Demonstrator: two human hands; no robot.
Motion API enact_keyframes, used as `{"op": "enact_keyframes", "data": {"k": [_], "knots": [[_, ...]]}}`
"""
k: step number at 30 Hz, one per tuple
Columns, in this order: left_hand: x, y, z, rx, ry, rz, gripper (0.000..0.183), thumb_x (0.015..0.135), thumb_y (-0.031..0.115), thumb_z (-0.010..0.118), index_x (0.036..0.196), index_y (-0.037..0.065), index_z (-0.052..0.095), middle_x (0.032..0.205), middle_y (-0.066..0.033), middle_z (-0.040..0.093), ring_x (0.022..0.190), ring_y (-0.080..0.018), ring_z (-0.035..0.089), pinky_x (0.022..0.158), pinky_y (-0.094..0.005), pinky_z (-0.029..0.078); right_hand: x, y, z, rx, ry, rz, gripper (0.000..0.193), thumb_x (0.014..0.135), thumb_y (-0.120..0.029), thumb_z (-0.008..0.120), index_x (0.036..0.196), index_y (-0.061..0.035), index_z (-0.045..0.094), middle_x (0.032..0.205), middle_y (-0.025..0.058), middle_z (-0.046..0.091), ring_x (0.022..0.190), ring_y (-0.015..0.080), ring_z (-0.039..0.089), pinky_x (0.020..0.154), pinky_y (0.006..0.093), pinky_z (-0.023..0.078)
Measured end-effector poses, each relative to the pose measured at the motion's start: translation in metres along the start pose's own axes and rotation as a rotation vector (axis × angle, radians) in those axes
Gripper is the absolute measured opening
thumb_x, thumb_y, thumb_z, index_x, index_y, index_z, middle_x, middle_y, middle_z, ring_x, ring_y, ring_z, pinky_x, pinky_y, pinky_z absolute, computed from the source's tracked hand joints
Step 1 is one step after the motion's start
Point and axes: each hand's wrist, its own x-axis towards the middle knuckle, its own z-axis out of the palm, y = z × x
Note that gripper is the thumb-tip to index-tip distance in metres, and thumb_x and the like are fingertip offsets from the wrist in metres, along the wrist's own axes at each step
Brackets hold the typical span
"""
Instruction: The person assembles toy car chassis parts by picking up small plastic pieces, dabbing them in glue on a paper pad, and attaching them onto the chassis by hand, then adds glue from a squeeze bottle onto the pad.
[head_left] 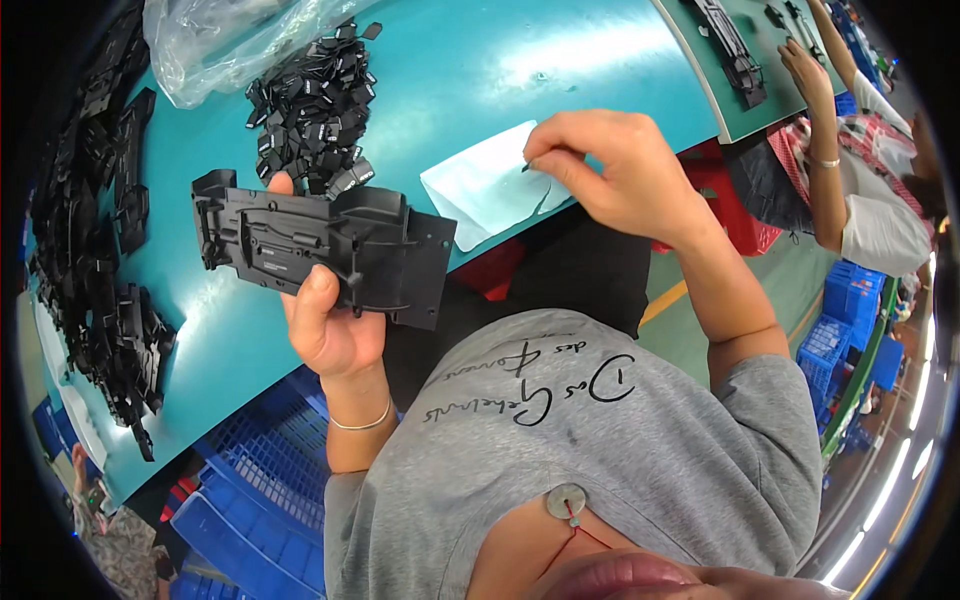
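Note:
My left hand grips a black plastic model-car chassis, thumb on its near edge and a fingertip showing behind its far edge. The chassis is held up over the table's near edge, its moulded face toward me. My right hand is closed in a pinch above a white paper sheet. A tiny dark bit shows at its fingertips, too small to name. Beyond the chassis lies a heap of small black plastic pieces, some with white print.
More black chassis parts are piled along the left of the green table. A clear plastic bag lies at the far left. Blue crates stand below the near edge. At the right, a co-worker's hand is by another black part.

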Motion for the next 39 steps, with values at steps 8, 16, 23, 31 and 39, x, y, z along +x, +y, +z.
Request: {"op": "enact_keyframes", "data": {"k": [8,16,23,31,39], "knots": [[0.001,-0.001,-0.005,-0.029,-0.095,-0.010,0.074,0.080,0.012,0.053,0.143,0.010,0.014,0.126,-0.0199,0.047,0.115,-0.0314,0.049,0.097,-0.0454,0.041,-0.008,0.002,0.017,-0.234,-0.003,-0.202,0.007,0.071,-0.003,0.062,0.076,-0.0078,0.061,0.075,0.0033,0.055,0.071,0.0217,0.054,0.059,0.0326,0.045],[0.005,-0.001,-0.003,-0.094,-0.166,0.018,0.073,0.081,0.011,0.053,0.143,0.009,0.014,0.126,-0.0197,0.047,0.115,-0.0315,0.049,0.098,-0.0454,0.040,-0.010,0.000,0.016,-0.317,0.008,-0.234,0.008,0.070,-0.002,0.060,0.075,-0.0068,0.060,0.073,0.0049,0.057,0.069,0.0228,0.055,0.059,0.0336,0.046],[0.004,-0.004,-0.008,-0.082,-0.119,0.008,0.073,0.082,0.011,0.051,0.143,0.009,0.012,0.126,-0.0197,0.047,0.115,-0.0309,0.049,0.098,-0.0451,0.040,-0.001,-0.002,0.008,-0.058,-0.022,-0.021,0.007,0.072,-0.003,0.060,0.077,-0.0073,0.062,0.071,0.0060,0.058,0.070,0.0235,0.056,0.059,0.0336,0.045],[0.003,-0.003,-0.009,-0.097,-0.187,0.038,0.075,0.082,0.013,0.052,0.143,0.009,0.010,0.126,-0.0205,0.047,0.116,-0.0309,0.049,0.097,-0.0445,0.041,-0.004,0.003,0.018,-0.251,0.035,-0.202,0.009,0.069,0.000,0.064,0.074,-0.0075,0.062,0.073,0.0030,0.051,0.067,0.0210,0.050,0.058,0.0306,0.042],[0.002,-0.003,-0.007,-0.095,-0.109,0.035,0.075,0.081,0.011,0.052,0.143,0.008,0.010,0.126,-0.0217,0.046,0.115,-0.0317,0.049,0.097,-0.0458,0.041,-0.009,-0.001,0.017,-0.312,0.068,-0.224,0.009,0.067,0.000,0.065,0.072,-0.0068,0.061,0.074,0.0033,0.050,0.067,0.0207,0.049,0.059,0.0312,0.042]]}}
